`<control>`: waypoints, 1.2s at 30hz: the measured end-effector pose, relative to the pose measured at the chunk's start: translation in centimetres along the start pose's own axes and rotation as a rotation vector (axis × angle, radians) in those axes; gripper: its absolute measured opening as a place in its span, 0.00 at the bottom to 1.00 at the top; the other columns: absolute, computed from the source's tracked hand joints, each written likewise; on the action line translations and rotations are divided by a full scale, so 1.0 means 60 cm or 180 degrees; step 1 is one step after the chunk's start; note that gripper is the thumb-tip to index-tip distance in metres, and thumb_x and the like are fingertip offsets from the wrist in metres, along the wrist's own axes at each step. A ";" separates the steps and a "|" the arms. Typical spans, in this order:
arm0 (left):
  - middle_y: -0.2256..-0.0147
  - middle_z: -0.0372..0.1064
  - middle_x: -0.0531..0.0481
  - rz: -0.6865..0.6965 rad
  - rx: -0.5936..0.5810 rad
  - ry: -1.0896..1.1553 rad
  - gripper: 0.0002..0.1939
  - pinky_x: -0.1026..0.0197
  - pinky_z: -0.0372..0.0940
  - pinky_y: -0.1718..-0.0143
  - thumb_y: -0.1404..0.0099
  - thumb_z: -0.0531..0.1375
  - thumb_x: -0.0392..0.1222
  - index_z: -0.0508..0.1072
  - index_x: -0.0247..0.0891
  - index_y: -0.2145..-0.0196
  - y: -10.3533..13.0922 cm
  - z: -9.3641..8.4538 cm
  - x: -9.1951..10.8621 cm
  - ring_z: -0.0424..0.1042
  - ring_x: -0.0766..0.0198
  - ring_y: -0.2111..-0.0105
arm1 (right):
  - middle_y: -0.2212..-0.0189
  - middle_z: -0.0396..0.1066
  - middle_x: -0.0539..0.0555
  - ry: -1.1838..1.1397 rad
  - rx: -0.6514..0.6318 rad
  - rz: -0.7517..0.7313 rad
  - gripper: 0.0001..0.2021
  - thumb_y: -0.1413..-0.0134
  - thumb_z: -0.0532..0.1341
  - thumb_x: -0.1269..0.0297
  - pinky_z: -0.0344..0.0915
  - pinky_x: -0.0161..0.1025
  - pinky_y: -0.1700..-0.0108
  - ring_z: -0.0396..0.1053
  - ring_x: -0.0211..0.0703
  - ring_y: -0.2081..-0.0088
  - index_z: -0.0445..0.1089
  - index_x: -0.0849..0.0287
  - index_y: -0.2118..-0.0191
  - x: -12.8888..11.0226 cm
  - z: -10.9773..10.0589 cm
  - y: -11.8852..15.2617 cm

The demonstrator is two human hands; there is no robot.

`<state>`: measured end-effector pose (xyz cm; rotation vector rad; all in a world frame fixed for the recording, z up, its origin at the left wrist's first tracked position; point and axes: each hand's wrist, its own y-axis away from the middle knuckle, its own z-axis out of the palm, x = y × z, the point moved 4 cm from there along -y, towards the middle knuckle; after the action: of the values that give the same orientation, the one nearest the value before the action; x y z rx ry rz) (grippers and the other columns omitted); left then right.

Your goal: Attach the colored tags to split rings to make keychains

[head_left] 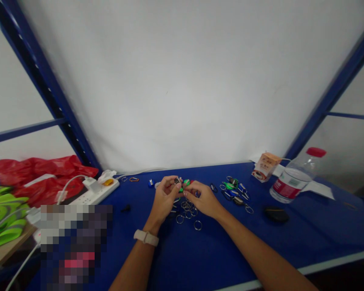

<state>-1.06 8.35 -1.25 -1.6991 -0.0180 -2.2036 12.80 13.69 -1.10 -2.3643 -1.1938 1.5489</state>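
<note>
Close together above the blue table, my left hand [165, 196] and my right hand [204, 199] are both closed, fingers pinching a small green keychain [181, 189]. A metal part shows at my left fingertips; the fingers cover much of the rest. Beneath and just in front of the hands lie several loose split rings [188, 208]. To the right of my right hand is a pile of green, blue and black keychains [235, 190], some with rings attached.
A water bottle [294, 178], a small box [265, 166] and a black pouch [276, 214] stand or lie at right. At left are a power strip [94, 196], a red plastic bag [42, 178] and a small black object [125, 208]. An orange carabiner [134, 179] lies near the wall.
</note>
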 end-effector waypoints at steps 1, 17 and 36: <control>0.58 0.72 0.44 -0.0003 -0.0004 -0.0013 0.21 0.59 0.75 0.64 0.44 0.67 0.47 0.68 0.36 0.57 0.000 0.000 0.000 0.75 0.56 0.56 | 0.70 0.71 0.52 -0.0022 -0.0020 -0.0025 0.09 0.42 0.60 0.61 0.60 0.35 0.66 0.64 0.37 0.70 0.76 0.59 0.65 0.000 0.001 0.000; 0.58 0.73 0.45 0.0192 -0.0013 -0.0182 0.19 0.56 0.73 0.57 0.43 0.67 0.46 0.68 0.36 0.57 -0.006 -0.004 -0.005 0.75 0.58 0.58 | 0.70 0.73 0.52 0.0028 0.0031 0.0278 0.09 0.43 0.61 0.62 0.60 0.36 0.64 0.67 0.39 0.68 0.77 0.58 0.68 0.020 -0.002 -0.004; 0.63 0.74 0.47 0.0306 0.0012 -0.0462 0.18 0.60 0.69 0.61 0.46 0.68 0.43 0.70 0.36 0.59 -0.009 -0.004 -0.008 0.74 0.63 0.64 | 0.72 0.73 0.53 0.0453 -0.0328 -0.0234 0.10 0.41 0.60 0.65 0.60 0.37 0.63 0.67 0.40 0.68 0.75 0.59 0.72 -0.004 0.004 -0.001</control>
<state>-1.34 8.94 -1.68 -1.8154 0.0222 -2.0071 12.55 13.48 -0.99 -2.4162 -1.3416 1.3032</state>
